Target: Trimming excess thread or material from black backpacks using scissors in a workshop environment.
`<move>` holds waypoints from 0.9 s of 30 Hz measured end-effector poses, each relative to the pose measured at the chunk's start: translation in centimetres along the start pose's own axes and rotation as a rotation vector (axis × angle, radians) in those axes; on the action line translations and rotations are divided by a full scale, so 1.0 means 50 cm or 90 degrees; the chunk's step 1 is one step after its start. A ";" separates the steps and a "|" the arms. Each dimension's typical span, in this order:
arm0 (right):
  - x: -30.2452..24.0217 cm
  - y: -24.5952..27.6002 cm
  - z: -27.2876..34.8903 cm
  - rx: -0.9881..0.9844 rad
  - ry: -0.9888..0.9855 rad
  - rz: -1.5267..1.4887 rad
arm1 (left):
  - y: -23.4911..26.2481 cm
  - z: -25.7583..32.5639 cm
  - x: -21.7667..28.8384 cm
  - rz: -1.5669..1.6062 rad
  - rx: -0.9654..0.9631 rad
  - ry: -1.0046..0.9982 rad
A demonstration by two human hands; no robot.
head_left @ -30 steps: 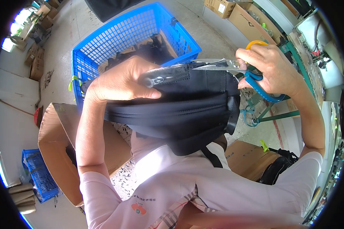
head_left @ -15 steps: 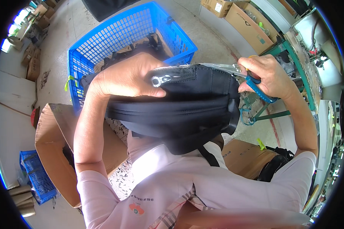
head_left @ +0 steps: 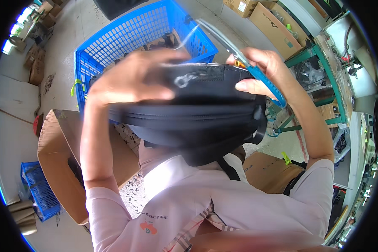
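Observation:
A black bag (head_left: 193, 113) with a zipper and a metal zipper pull (head_left: 185, 80) is held up in front of my body. My left hand (head_left: 130, 77), smeared by motion, grips its left end, thumb on the near face. At the right end my right hand (head_left: 260, 69) holds scissors (head_left: 268, 86) with blue handles, its thumb pressed on the bag's upper edge. The grey blades point up and left, clear of the bag, over the basket's right side. A thin pale streak by the blade tips is too blurred to make out.
Beyond the bag stands a blue plastic basket (head_left: 122, 35) with dark pieces in it. An open cardboard box (head_left: 59, 168) is at my left, another box (head_left: 269, 172) at my right. A green-framed table (head_left: 329, 80) stands at the far right. Scraps litter the floor.
The scissors have swung away from the bag's upper edge, blades now pointing up and left. My right hand has moved left, its thumb onto the bag. My left hand and the zipper pull have shifted slightly.

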State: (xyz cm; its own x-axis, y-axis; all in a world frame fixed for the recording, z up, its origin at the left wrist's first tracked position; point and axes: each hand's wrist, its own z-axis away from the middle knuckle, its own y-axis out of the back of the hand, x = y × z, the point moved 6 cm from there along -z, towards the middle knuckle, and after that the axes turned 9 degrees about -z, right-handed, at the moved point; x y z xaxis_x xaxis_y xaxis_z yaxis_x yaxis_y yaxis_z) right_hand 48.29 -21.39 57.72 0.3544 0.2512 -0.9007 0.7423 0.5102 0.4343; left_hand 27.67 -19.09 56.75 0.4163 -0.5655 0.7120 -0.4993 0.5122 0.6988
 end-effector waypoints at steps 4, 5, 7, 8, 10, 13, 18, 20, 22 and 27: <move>0.023 0.014 0.015 0.033 -0.032 0.038 | 0.077 0.118 -0.115 -0.222 0.182 0.288; 0.019 0.007 0.013 0.049 0.044 -0.031 | 0.077 0.145 -0.138 -0.172 0.219 0.297; 0.025 0.006 0.015 0.045 0.060 -0.004 | 0.056 0.182 -0.193 -0.136 0.253 0.362; 0.029 0.008 0.017 0.058 0.059 0.022 | 0.044 0.190 -0.211 0.060 0.341 0.303; 0.034 0.008 0.029 0.033 0.039 0.054 | 0.019 0.200 -0.244 0.281 0.443 0.232; 0.042 0.014 0.044 0.023 0.002 0.084 | 0.000 0.214 -0.271 0.463 0.579 0.169; 0.029 0.034 0.062 0.015 -0.051 0.107 | 0.007 0.214 -0.245 0.480 0.607 0.053; -0.010 0.046 0.071 0.041 0.061 0.232 | 0.009 0.213 -0.237 0.476 0.599 0.054; -0.014 0.056 0.074 -0.006 -0.014 0.258 | 0.012 0.210 -0.226 0.470 0.587 0.018; -0.039 0.049 0.069 -0.064 0.034 0.387 | 0.011 0.213 -0.225 0.478 0.602 0.019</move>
State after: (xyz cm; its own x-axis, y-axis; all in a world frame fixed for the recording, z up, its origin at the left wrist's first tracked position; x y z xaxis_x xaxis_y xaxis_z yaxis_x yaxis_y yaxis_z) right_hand 51.39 -23.46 60.52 0.6664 0.5610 -0.4910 0.3584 0.3364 0.8708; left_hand 14.64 -19.32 48.39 -0.2054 -0.3075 0.9291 -0.9778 0.0244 -0.2081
